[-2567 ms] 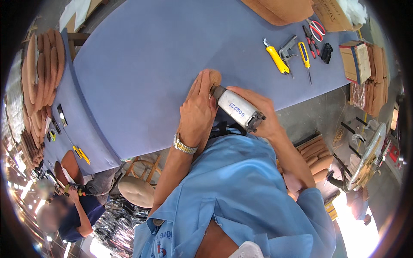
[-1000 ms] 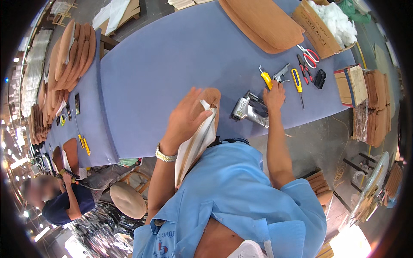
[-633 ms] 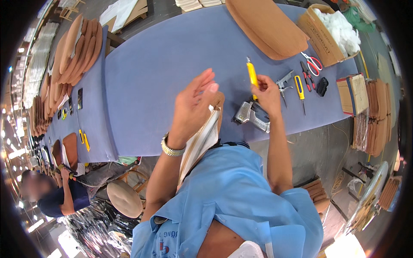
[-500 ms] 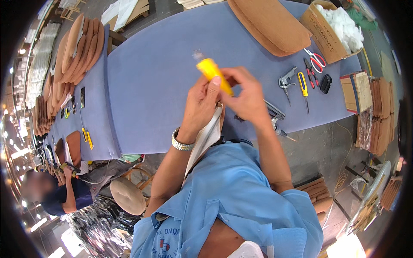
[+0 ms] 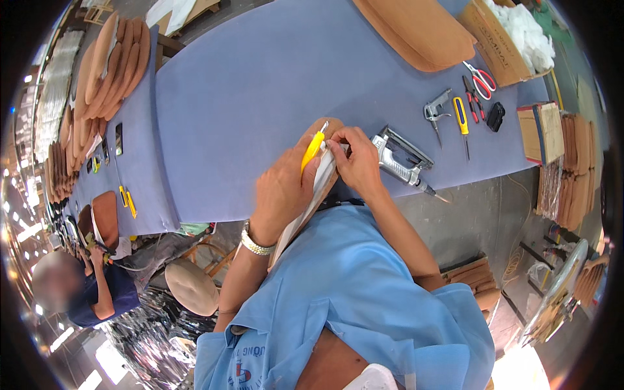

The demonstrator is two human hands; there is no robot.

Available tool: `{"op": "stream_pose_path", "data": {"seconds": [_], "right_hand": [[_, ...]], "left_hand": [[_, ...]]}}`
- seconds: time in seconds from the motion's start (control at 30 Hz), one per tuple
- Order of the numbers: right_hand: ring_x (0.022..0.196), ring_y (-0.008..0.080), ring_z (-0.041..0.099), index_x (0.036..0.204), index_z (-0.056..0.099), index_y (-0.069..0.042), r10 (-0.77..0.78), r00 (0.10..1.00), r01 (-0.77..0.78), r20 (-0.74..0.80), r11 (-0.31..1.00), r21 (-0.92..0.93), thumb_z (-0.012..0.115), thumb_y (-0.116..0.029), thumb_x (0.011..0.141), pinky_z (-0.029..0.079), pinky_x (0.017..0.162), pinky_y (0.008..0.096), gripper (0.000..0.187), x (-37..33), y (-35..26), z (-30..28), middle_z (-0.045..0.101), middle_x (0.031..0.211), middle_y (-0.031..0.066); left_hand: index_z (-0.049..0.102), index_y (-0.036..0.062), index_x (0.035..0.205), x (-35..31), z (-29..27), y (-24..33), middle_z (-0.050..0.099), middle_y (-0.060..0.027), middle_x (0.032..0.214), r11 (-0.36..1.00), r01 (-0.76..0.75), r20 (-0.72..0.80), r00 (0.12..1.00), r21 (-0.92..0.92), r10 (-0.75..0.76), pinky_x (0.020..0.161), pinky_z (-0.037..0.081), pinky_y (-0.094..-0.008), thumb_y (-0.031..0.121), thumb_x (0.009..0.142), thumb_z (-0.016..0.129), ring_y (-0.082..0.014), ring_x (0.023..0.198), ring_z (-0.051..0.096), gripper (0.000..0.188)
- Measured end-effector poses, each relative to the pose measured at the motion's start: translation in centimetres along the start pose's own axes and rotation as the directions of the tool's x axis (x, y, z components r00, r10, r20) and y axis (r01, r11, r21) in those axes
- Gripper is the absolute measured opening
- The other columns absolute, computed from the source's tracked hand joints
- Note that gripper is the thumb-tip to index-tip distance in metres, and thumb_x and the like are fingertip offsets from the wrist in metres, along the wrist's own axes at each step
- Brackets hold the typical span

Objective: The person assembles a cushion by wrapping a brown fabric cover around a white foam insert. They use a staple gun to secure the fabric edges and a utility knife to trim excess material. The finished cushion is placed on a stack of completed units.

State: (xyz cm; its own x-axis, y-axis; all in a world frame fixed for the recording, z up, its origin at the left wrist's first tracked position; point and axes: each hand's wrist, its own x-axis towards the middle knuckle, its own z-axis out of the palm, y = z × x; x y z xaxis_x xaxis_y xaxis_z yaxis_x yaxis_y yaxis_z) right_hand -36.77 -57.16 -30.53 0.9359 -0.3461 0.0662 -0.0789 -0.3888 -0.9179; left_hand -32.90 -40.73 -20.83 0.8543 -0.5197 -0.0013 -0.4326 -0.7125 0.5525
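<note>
A long brown padded piece [image 5: 330, 123] with a pale fabric side leans from the table edge against my front. My left hand [image 5: 284, 188] is closed around a yellow utility knife [image 5: 313, 153], its short metal tip pointing up and away from me. That hand also rests along the padded piece. My right hand [image 5: 357, 159] is closed in a pinch on the pale fabric edge [image 5: 335, 151] near the far end. Its fingertips are close to the knife's tip. Right of this hand a silver staple gun [image 5: 398, 162] lies on the blue table [image 5: 227, 123].
At the right lie an air blow gun [image 5: 437, 110], a yellow screwdriver [image 5: 461, 117], pliers [image 5: 473, 97] and red-handled scissors [image 5: 482, 83]. Brown padded panels [image 5: 416, 36] and a cardboard box [image 5: 497, 42] sit at the back right. Another person [image 5: 97, 286] works at the left.
The knife has come down and nearer me, its tip now away from me at the padded piece. My right hand has left the knife for the fabric edge. The staple gun is uncovered.
</note>
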Motion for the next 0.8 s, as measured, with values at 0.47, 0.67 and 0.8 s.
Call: {"op": "stream_pose_path", "data": {"seconds": [0.47, 0.67, 0.8], "right_hand": [[0.078, 0.0174, 0.062, 0.098, 0.066, -0.002, 0.014, 0.993, 0.01, -0.114, 0.977, 0.212, 0.074, -0.017, 0.097, 0.049, 0.071, 0.0315, 0.017, -0.7, 2.9, 2.3, 0.07, 0.091, 0.0091], [0.076, 0.0143, 0.057, 0.098, 0.065, -0.002, 0.028, 0.995, -0.003, -0.099, 0.97, 0.243, 0.073, -0.018, 0.097, 0.047, 0.068, 0.0297, 0.018, -0.7, 2.9, 2.1, 0.068, 0.089, 0.0065], [0.079, 0.0218, 0.063, 0.096, 0.065, -0.001, 0.062, 0.995, -0.04, -0.079, 0.966, 0.256, 0.073, -0.018, 0.096, 0.049, 0.069, 0.0345, 0.018, -0.7, 3.5, 2.3, 0.069, 0.09, 0.0109]], "left_hand": [[0.045, 0.0168, 0.156, -0.4, -0.3, -0.8, 0.071, -0.0161, 0.084, 0.973, 0.045, 0.249, 0.963, 0.227, -0.103, 0.06, 0.052, -0.0503, 0.025, 0.104, 0.057, -0.0394, 0.068, 0.068, 0.055], [0.046, 0.0181, 0.155, -0.3, 0.1, -0.8, 0.073, -0.0131, 0.085, 0.946, -0.031, 0.213, 0.976, 0.321, -0.041, 0.054, 0.051, -0.0475, 0.027, 0.104, 0.057, -0.0368, 0.066, 0.069, 0.053], [0.049, 0.0176, 0.153, 0.1, 0.0, -0.7, 0.073, -0.013, 0.083, 0.94, -0.064, 0.221, 0.975, 0.336, -0.013, 0.053, 0.052, -0.0475, 0.028, 0.104, 0.058, -0.0365, 0.064, 0.069, 0.051]]}}
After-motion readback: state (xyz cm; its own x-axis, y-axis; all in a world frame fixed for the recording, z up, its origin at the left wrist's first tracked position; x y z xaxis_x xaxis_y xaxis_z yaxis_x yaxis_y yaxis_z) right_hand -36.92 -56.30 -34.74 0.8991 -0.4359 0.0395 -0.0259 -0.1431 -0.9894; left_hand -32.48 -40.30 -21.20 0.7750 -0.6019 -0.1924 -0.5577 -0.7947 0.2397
